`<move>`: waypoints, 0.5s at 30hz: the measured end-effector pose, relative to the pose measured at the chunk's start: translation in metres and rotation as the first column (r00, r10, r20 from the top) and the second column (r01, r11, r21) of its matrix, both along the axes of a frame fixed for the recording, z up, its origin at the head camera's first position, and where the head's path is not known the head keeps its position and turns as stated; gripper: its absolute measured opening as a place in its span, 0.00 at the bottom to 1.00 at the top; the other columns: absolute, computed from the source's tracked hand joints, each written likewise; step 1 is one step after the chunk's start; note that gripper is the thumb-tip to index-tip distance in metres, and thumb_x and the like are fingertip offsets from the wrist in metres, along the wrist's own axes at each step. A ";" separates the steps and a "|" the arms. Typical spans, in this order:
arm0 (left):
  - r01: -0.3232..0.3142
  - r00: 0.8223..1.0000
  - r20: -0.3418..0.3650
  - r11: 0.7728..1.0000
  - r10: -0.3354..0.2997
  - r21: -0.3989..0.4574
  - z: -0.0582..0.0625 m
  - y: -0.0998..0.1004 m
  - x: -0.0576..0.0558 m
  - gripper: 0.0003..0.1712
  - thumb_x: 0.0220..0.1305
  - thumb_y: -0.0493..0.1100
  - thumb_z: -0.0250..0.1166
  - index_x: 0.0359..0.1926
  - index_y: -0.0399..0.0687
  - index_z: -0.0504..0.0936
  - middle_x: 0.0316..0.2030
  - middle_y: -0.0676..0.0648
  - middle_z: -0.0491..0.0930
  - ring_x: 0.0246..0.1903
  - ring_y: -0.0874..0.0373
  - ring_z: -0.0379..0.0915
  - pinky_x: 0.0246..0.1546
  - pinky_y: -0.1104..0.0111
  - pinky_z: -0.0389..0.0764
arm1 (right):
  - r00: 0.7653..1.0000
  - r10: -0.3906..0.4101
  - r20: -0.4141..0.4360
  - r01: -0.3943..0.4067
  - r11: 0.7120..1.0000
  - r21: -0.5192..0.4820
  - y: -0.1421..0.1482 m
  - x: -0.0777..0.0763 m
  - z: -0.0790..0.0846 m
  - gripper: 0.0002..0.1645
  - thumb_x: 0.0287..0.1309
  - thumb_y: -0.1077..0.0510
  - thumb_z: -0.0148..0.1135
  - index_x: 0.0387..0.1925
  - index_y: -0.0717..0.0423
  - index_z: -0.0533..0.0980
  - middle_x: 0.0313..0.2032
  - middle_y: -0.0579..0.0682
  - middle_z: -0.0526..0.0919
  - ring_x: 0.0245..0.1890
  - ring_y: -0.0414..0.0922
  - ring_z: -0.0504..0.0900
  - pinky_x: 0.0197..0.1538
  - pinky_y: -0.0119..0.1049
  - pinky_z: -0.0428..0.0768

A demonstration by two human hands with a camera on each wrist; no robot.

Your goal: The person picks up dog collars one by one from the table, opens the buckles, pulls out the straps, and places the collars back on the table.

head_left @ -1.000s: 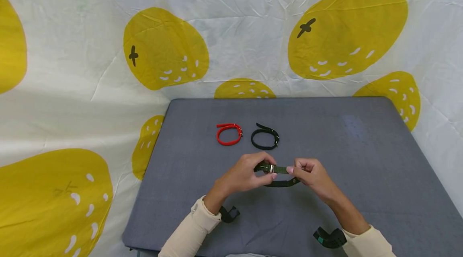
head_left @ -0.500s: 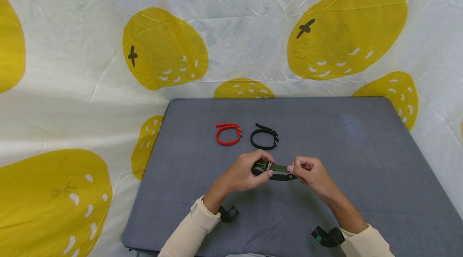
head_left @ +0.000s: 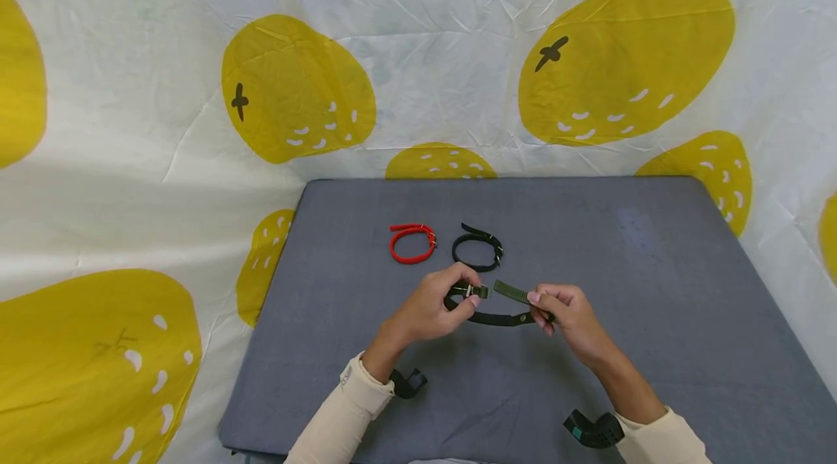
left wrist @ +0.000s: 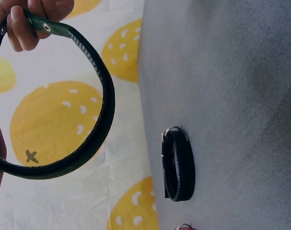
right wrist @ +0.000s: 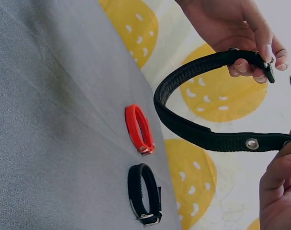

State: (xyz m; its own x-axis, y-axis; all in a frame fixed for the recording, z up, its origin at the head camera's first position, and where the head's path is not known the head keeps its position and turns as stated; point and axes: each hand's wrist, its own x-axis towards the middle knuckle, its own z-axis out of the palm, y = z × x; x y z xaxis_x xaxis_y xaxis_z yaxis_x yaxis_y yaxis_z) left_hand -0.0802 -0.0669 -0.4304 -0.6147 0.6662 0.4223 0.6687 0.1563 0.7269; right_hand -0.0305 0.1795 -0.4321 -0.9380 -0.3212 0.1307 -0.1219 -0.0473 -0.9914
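Observation:
A dark green dog collar (head_left: 500,319) hangs above the table as an unfastened loop between my two hands. My left hand (head_left: 431,310) pinches its buckle end, with the metal buckle (head_left: 471,291) showing just past the fingertips. At the other end, my right hand (head_left: 567,315) pinches the strap between thumb and fingers. The strap's free tip (head_left: 510,290) points left, a small gap away from the buckle. Metal eyelets (right wrist: 251,143) show on the strap in the right wrist view.
Beyond my hands a red collar (head_left: 410,261) and a black collar (head_left: 477,269) lie side by side, each looped and buckled, on the grey table (head_left: 621,268). A white curtain (head_left: 445,86) with yellow shapes hangs behind and at the sides.
The strap tip has come out of the buckle. My left hand has shifted slightly left and away from the right hand, which keeps hold of the strap.

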 end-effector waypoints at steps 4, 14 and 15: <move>0.010 1.000 -0.007 1.000 -0.010 -0.025 -0.006 -0.003 -0.004 0.04 0.63 0.37 0.56 0.38 0.50 0.73 0.34 0.54 0.75 0.31 0.67 0.69 0.34 0.73 0.76 | 0.998 -0.054 0.010 0.054 0.997 -0.051 0.000 0.001 0.001 0.24 0.68 0.66 0.44 0.13 0.62 0.59 0.15 0.55 0.64 0.14 0.50 0.62 0.18 0.41 0.63; -0.109 0.989 -0.118 0.986 0.094 -0.126 -0.010 -0.001 -0.006 0.18 0.53 0.46 0.72 0.30 0.48 0.68 0.26 0.56 0.67 0.23 0.67 0.61 0.24 0.79 0.65 | 0.986 -0.168 -0.002 0.163 0.960 -0.228 -0.002 0.002 0.001 0.24 0.69 0.67 0.41 0.13 0.64 0.59 0.14 0.53 0.64 0.14 0.47 0.59 0.17 0.40 0.60; -0.139 0.983 -0.141 0.982 0.120 -0.129 -0.011 0.000 -0.006 0.18 0.53 0.44 0.72 0.30 0.49 0.68 0.26 0.56 0.66 0.23 0.67 0.60 0.24 0.79 0.64 | 0.984 -0.180 -0.010 0.172 0.953 -0.248 -0.002 0.002 0.001 0.24 0.69 0.68 0.41 0.14 0.64 0.59 0.14 0.53 0.64 0.14 0.48 0.59 0.17 0.40 0.59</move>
State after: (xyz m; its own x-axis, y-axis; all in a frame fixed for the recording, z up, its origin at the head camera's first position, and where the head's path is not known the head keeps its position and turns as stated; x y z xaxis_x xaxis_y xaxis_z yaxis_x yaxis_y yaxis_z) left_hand -0.0862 -0.0668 -0.4412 -0.6445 0.6423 0.4149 0.7248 0.3404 0.5990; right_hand -0.0288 0.1770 -0.4316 -0.9708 -0.1056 0.2155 -0.1817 -0.2635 -0.9474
